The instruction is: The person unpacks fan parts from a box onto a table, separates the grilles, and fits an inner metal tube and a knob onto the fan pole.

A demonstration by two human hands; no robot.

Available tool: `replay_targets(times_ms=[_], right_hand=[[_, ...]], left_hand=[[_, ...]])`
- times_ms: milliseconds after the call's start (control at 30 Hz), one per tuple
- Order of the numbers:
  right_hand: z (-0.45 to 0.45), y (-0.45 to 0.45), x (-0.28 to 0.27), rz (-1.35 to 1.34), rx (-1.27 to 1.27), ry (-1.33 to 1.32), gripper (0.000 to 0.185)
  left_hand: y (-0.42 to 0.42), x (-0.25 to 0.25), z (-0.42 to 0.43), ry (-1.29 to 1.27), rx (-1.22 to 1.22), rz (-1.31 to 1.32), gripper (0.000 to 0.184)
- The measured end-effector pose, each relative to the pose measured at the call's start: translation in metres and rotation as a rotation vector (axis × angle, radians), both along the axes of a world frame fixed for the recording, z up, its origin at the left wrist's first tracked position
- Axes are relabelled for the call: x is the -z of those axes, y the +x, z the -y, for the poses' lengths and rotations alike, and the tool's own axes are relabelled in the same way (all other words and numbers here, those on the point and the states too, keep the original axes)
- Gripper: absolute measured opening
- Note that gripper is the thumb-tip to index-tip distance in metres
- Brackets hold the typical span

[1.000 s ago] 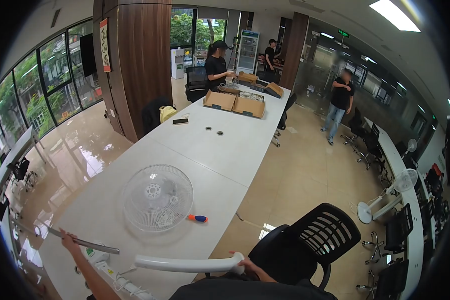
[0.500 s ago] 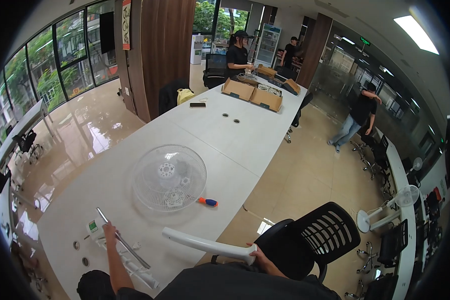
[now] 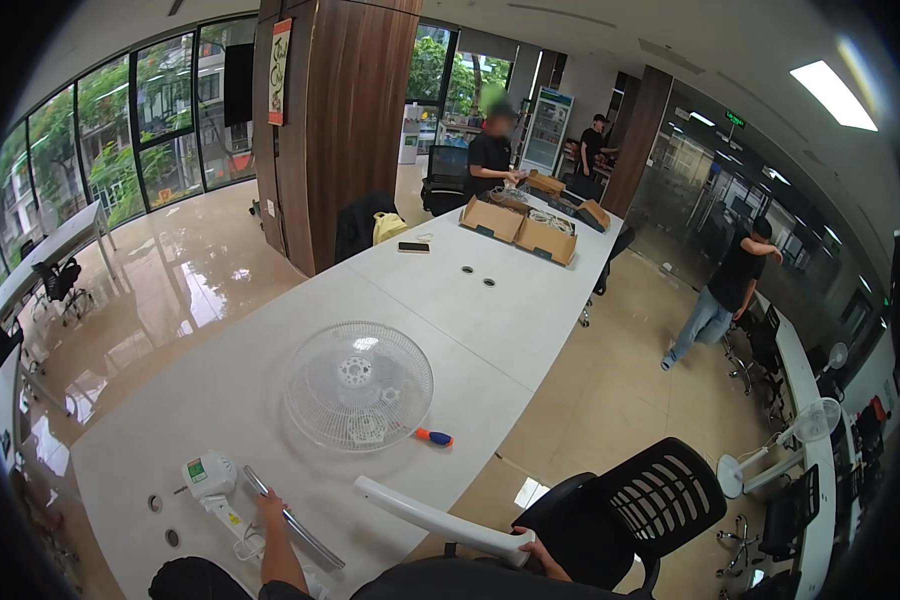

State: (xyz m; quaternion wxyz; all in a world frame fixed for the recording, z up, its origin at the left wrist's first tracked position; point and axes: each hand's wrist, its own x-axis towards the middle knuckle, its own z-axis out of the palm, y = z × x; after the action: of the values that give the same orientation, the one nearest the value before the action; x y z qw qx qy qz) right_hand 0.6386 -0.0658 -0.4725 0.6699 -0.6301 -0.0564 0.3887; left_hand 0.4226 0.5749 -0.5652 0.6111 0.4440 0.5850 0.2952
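In my left hand point(image 3: 271, 506) is a silvery metal tube point(image 3: 305, 530), slanting over the table beside the white fan motor unit point(image 3: 210, 476). My right hand point(image 3: 542, 556) is closed around the thick end of a long white curved part point(image 3: 435, 520), whose thin end points left over the table edge. Ahead of both hands lies the round white fan cage point(image 3: 358, 385), with clear blades inside. A screwdriver point(image 3: 436, 437) with an orange and blue handle touches or nearly touches its right side.
The white table point(image 3: 450, 330) stretches away, bearing a phone point(image 3: 413, 247) and open cardboard boxes point(image 3: 519, 229). A black chair point(image 3: 660, 500) stands close at my right. One person point(image 3: 720, 290) walks at the right; others are at the far end.
My left hand has brought the metal tube rightward, past the motor unit. The white curved part has shifted right in my right hand. The person at the right has moved closer to the desks.
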Motion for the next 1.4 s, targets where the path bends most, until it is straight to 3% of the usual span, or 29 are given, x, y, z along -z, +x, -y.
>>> replay_targets(times_ms=[133, 233, 300, 400, 467, 500, 567, 667, 767, 900, 1100, 1167, 1300, 1400], right_hand=[[0.021, -0.024, 0.010, -0.074, 0.013, -0.022, 0.064], [-0.027, -0.007, -0.007, -0.130, 0.013, -0.025, 0.064], [0.002, -0.020, 0.005, -0.165, 0.014, -0.022, 0.063], [-0.034, -0.012, 0.001, -0.216, 0.021, -0.019, 0.062], [-0.023, -0.024, 0.000, -0.261, 0.030, -0.018, 0.062], [-0.025, -0.025, 0.003, -0.286, 0.033, -0.017, 0.062], [-0.033, -0.035, 0.005, -0.338, 0.039, -0.019, 0.061], [-0.056, -0.040, 0.000, -0.405, 0.052, -0.019, 0.060], [-0.097, -0.039, -0.011, -0.460, 0.058, -0.014, 0.060], [-0.144, -0.027, 0.016, -0.476, -0.195, -0.099, 0.057], [-0.231, -0.045, -0.004, -0.377, -0.185, -0.133, 0.052], [-0.253, -0.058, 0.000, -0.380, -0.167, -0.176, 0.057], [-0.290, -0.073, 0.002, -0.337, -0.166, -0.194, 0.072], [-0.310, -0.077, 0.002, -0.349, -0.140, -0.178, 0.079]], left_hand=[[-0.001, -0.005, 0.003, 0.006, -0.033, -0.061, 0.028], [-0.005, -0.005, -0.003, 0.080, -0.020, -0.151, 0.031], [-0.008, -0.006, -0.008, 0.138, -0.009, -0.196, 0.033], [-0.017, 0.006, -0.019, 0.163, 0.018, -0.382, 0.034], [-0.022, 0.009, -0.024, 0.379, 0.025, -0.648, 0.034], [-0.024, 0.012, -0.025, 0.382, 0.026, -0.650, 0.034], [-0.028, -0.013, -0.006, 0.551, 0.102, -0.861, 0.033], [-0.032, -0.013, 0.002, 0.750, 0.078, -0.872, 0.033], [-0.036, -0.034, 0.015, 0.670, 0.116, -0.883, 0.033], [-0.043, -0.036, 0.019, 0.635, 0.162, -0.898, 0.033], [-0.042, -0.027, 0.016, 0.675, 0.197, -0.957, 0.037], [-0.041, -0.032, 0.021, 0.565, 0.215, -0.981, 0.041], [-0.040, -0.052, 0.034, 0.702, 0.211, -1.051, 0.046], [-0.037, -0.060, 0.034, 0.592, 0.278, -1.009, 0.051]])
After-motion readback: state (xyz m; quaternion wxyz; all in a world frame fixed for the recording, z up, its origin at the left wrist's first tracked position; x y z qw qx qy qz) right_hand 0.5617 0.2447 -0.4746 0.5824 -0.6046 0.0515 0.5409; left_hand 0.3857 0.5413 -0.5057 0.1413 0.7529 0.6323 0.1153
